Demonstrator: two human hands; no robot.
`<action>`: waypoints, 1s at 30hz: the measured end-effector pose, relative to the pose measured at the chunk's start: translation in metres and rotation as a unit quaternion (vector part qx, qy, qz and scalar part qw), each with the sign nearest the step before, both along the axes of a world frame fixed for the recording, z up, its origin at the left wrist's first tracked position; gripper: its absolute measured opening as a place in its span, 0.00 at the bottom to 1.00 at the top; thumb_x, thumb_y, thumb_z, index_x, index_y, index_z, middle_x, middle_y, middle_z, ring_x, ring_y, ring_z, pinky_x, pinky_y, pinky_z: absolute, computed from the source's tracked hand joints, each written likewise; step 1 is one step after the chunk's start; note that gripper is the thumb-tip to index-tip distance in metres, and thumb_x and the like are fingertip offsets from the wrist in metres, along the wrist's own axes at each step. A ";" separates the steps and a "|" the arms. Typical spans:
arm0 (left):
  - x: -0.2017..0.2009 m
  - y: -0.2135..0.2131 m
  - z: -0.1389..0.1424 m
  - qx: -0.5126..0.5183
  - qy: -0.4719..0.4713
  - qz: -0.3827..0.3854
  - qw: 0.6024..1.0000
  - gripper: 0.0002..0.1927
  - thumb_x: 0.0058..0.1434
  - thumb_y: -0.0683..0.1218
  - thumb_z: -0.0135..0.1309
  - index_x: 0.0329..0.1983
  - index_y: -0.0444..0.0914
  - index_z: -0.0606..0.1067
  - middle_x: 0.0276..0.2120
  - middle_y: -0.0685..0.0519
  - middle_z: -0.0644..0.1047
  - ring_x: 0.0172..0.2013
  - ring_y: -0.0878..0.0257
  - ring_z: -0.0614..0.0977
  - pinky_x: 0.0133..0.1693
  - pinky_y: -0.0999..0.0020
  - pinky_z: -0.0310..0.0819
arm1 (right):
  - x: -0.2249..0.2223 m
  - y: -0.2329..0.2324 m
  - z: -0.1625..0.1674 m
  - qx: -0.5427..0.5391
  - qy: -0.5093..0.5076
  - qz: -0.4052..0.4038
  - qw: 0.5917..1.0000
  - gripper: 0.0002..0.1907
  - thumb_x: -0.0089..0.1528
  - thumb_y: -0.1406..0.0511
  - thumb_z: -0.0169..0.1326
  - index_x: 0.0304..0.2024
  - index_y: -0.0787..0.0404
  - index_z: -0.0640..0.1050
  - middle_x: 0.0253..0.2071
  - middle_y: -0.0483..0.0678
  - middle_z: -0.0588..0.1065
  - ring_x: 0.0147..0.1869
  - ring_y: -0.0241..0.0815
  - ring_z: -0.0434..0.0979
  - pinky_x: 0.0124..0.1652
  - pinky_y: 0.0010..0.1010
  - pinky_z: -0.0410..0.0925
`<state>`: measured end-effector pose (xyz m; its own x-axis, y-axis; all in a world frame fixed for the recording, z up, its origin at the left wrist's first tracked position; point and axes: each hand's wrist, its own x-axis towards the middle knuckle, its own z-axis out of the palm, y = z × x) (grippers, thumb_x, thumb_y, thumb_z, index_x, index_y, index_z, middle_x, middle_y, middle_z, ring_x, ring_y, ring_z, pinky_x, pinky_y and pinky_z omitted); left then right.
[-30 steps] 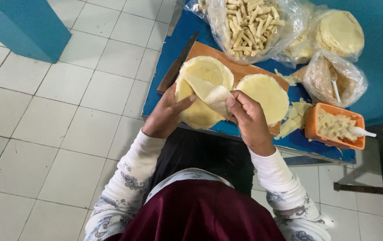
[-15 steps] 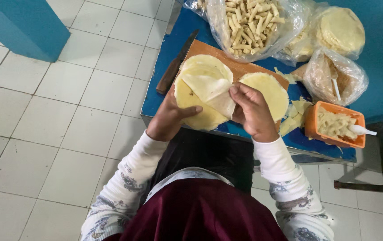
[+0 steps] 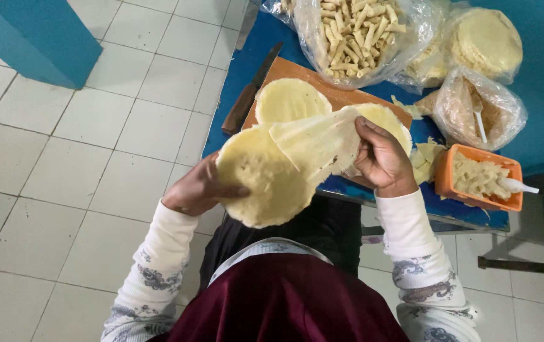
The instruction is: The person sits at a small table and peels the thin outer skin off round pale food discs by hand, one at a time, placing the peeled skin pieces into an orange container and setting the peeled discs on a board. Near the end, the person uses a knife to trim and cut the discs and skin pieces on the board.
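Note:
My left hand [image 3: 199, 190] holds a stack of round pale yellow dough sheets [image 3: 265, 180] from underneath, thumb on top, lifted off the table toward my lap. My right hand [image 3: 379, 158] pinches the top sheet [image 3: 319, 140], which is peeled half off the stack and folded back. Two more round sheets lie on the wooden cutting board [image 3: 332, 88]: one at the left [image 3: 291, 101], one at the right [image 3: 386, 120] partly behind my right hand.
A knife [image 3: 253, 88] lies along the board's left edge on the blue table [image 3: 455, 212]. An orange tub of filling with a white spoon [image 3: 478, 177] stands at the right. Plastic bags hold rolled sticks [image 3: 360, 31], round sheets [image 3: 487, 41] and crumbs [image 3: 478, 111]. White tiled floor lies left.
The stack has come off the board toward me and lower in my left hand. My right hand has peeled the top sheet further away from the stack.

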<state>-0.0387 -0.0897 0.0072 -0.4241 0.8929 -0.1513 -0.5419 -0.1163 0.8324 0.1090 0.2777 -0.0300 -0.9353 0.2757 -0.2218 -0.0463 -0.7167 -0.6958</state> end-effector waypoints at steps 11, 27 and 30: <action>-0.013 -0.034 -0.032 0.084 -0.047 0.121 0.988 0.36 0.56 0.33 0.61 0.69 0.34 0.65 0.59 0.45 0.75 0.59 0.52 0.77 0.60 0.52 0.74 | 0.003 0.026 0.099 0.329 0.090 -0.139 0.930 0.12 0.76 0.67 0.53 0.59 0.68 0.76 0.45 0.45 0.78 0.47 0.35 0.80 0.51 0.27 0.75; -0.021 -0.013 -0.031 0.239 -0.205 0.294 0.903 0.28 0.74 0.51 0.46 0.75 0.40 0.58 0.70 0.49 0.67 0.70 0.52 0.69 0.70 0.47 0.64 | -0.060 -0.125 0.007 0.853 0.094 -0.088 0.505 0.21 0.63 0.77 0.50 0.58 0.64 0.75 0.61 0.57 0.75 0.69 0.57 0.73 0.66 0.46 0.66; -0.019 -0.004 -0.025 0.239 -0.174 0.280 0.914 0.29 0.74 0.52 0.46 0.75 0.39 0.57 0.70 0.48 0.66 0.70 0.50 0.68 0.69 0.48 0.64 | -0.056 -0.125 0.004 0.858 0.092 -0.079 0.500 0.22 0.63 0.78 0.49 0.60 0.64 0.74 0.63 0.57 0.74 0.70 0.58 0.71 0.67 0.47 0.64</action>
<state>-0.0574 -0.0938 -0.0178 -0.8345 0.5509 -0.0136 -0.5088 -0.7607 0.4031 0.0532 0.1530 -0.0260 -0.8326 -0.0134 0.5538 -0.1843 0.9495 -0.2540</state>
